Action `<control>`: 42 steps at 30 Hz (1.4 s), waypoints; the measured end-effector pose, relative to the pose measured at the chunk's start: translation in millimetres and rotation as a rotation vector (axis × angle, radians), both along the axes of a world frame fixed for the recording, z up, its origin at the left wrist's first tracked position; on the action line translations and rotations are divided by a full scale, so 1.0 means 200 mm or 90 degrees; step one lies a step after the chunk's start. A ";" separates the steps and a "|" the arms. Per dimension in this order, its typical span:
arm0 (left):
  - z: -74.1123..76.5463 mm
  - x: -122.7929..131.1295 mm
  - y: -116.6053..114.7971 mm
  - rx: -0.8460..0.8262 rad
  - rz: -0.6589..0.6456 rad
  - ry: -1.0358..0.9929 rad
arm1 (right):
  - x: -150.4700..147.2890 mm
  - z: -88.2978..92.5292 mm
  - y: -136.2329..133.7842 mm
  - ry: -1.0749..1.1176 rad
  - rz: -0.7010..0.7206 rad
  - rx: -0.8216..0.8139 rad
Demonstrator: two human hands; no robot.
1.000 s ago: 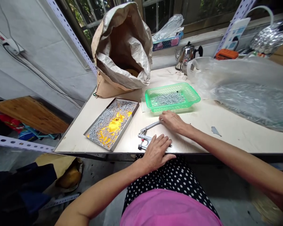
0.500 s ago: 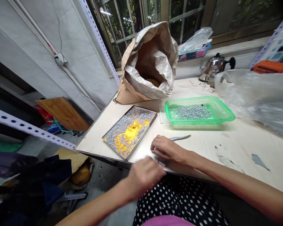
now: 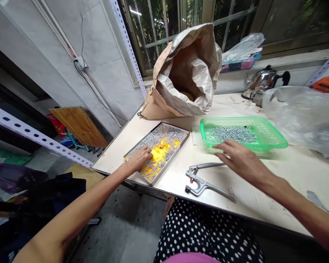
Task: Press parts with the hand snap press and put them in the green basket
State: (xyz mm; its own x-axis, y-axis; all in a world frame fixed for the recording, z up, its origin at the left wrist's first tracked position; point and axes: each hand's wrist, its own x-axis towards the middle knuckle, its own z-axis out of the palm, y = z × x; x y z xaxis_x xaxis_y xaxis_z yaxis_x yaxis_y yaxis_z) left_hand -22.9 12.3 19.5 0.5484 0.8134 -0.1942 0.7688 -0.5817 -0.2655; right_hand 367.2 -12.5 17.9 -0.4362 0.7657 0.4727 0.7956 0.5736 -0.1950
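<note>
My left hand (image 3: pixel 139 159) reaches into a shallow metal tray (image 3: pixel 164 176) on the left of the table. Its fingers are bent together and touch the small silvery metal pieces (image 3: pixel 148 140) spread over the tray's yellow bottom; what they pinch, if anything, is too small to make out. My right hand (image 3: pixel 237 157) hovers at the front edge of the green plastic basket (image 3: pixel 274 140), fingers apart and nothing visible in them. Similar silvery pieces (image 3: pixel 227 134) lie inside the basket. Grey spring-loaded hand pliers (image 3: pixel 201 185) lie on the table below my right hand, jaws to the left.
A large open paper sack (image 3: pixel 160 100) stands behind the tray. Farther back are a metal kettle (image 3: pixel 263 81) and a clear plastic bag (image 3: pixel 298 113). A flat grey piece (image 3: pixel 316 200) lies at right. The table's front edge (image 3: pixel 222 209) runs close to my lap.
My left hand has moved from the table's front edge up into the tray. The right hand has let go of the pliers, now lying in plain sight, and shifted right towards the basket.
</note>
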 end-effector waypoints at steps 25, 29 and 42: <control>-0.15 0.70 -0.31 -0.381 0.428 -0.574 | -0.16 -0.22 -0.34 -0.171 -0.012 -0.297; -0.15 0.74 -0.33 -0.374 0.450 -0.551 | -0.16 -0.19 -0.35 -0.156 -0.022 -0.328; -0.14 0.74 -0.25 -0.468 0.439 -0.457 | -0.16 -0.19 -0.36 -0.124 -0.020 -0.323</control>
State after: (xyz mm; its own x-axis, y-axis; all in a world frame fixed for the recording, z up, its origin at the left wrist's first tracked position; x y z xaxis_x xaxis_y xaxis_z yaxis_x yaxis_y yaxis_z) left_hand 124.3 -37.6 -8.0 0.2198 0.7992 -0.5594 0.8106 0.1694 0.5605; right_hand 336.2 -84.4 -19.7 -0.4526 0.8905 -0.0466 0.8595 0.4216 -0.2890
